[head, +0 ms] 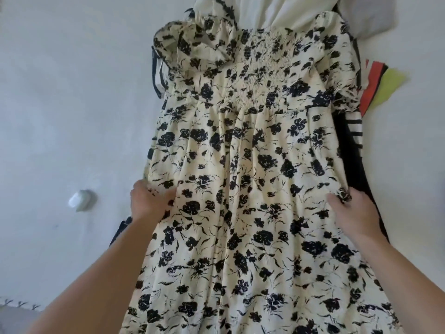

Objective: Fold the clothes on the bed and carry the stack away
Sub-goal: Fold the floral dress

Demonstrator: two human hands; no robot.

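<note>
A cream dress with black flowers (250, 165) lay flat down the middle of the frame, its top at the upper edge, on other clothes (349, 145). The left hand (149, 201) pinched the dress's left edge and the right hand (349, 208) gripped its right edge, fingers curled into the cloth, likely to pull it smooth or fold the sides in. The bed (72, 104) was pale and plain. A small white case (80, 200) sat at the left.
</note>
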